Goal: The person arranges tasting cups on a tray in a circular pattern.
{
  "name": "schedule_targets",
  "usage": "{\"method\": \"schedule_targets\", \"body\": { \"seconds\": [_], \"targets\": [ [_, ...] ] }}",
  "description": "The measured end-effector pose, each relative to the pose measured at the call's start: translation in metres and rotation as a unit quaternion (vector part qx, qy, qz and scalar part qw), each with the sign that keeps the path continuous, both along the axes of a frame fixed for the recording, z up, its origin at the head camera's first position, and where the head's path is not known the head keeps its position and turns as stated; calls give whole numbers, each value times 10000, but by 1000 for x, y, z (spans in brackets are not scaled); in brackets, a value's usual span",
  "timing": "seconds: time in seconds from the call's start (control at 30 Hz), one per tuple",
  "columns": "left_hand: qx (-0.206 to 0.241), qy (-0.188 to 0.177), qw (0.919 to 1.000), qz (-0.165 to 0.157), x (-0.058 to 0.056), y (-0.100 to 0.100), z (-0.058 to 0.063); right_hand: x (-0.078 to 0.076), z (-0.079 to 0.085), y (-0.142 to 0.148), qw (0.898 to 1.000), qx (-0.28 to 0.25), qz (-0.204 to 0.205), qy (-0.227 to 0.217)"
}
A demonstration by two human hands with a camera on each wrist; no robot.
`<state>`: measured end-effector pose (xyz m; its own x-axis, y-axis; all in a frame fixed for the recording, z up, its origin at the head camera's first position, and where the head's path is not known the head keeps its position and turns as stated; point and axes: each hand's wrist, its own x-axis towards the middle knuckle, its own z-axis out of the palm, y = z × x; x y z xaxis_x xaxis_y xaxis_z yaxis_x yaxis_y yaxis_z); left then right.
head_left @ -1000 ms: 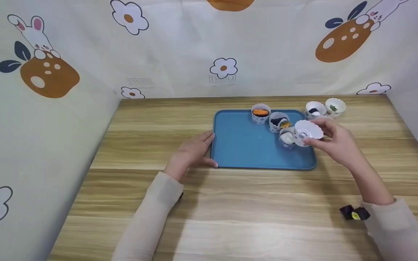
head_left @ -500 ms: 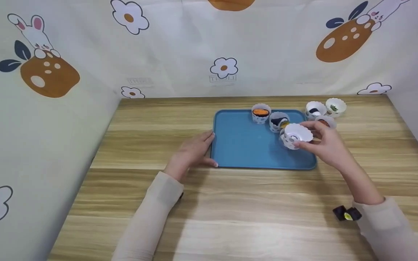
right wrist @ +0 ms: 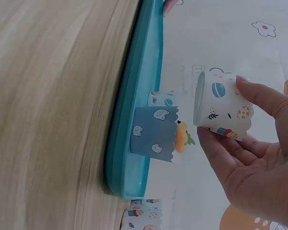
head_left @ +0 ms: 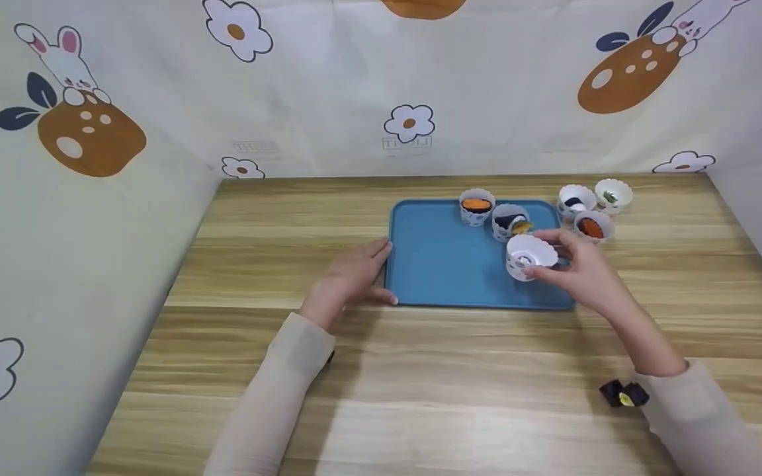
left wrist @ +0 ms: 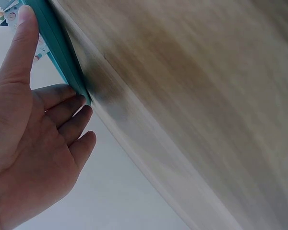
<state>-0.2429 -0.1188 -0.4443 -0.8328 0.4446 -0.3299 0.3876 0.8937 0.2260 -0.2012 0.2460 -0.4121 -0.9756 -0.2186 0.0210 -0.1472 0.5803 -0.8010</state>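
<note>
My right hand (head_left: 583, 271) grips a white scalloped paper baking cup (head_left: 520, 263) between thumb and fingers, above the right part of a blue tray (head_left: 440, 258). In the right wrist view the cup hangs sideways, with small printed pictures on its wall. A grey-blue cup with bear faces (right wrist: 153, 133) stands on the tray below it; in the head view the held cup covers it. Toward the tray's back are a cup with an orange-topped piece (head_left: 476, 207) and one with dark and yellow pieces (head_left: 507, 223). My left hand (head_left: 352, 271) touches the tray's left edge, thumb at the front corner.
Right of the tray, three cups stand on the wooden table (head_left: 454, 383): one with a red-orange piece (head_left: 592, 227), one with dark and white contents (head_left: 576, 200), one with something green (head_left: 612, 196). A printed curtain (head_left: 328, 79) borders the table's back.
My right hand has moved left and toward the front with the held cup, uncovering the cup with the red-orange piece and covering the grey-blue one. My left hand has not moved.
</note>
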Motion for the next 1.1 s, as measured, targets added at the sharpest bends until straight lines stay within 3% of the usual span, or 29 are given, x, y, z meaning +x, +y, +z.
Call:
{"method": "schedule_targets", "body": {
  "seconds": [0.57, 0.83, 1.1],
  "targets": [
    [-19, -11, 10000, -3, 1, 0, 0, 3, -16, -6, 9997, 142, 29, -200],
    [-77, 36, 9999, -110, -1, 0, 0, 6, -14, -7, 9994, 261, 34, -219],
    [-103, -20, 9999, -5, 0, 1, 0, 11, -16, -9, 9985, 409, 54, -352]
  ]
}}
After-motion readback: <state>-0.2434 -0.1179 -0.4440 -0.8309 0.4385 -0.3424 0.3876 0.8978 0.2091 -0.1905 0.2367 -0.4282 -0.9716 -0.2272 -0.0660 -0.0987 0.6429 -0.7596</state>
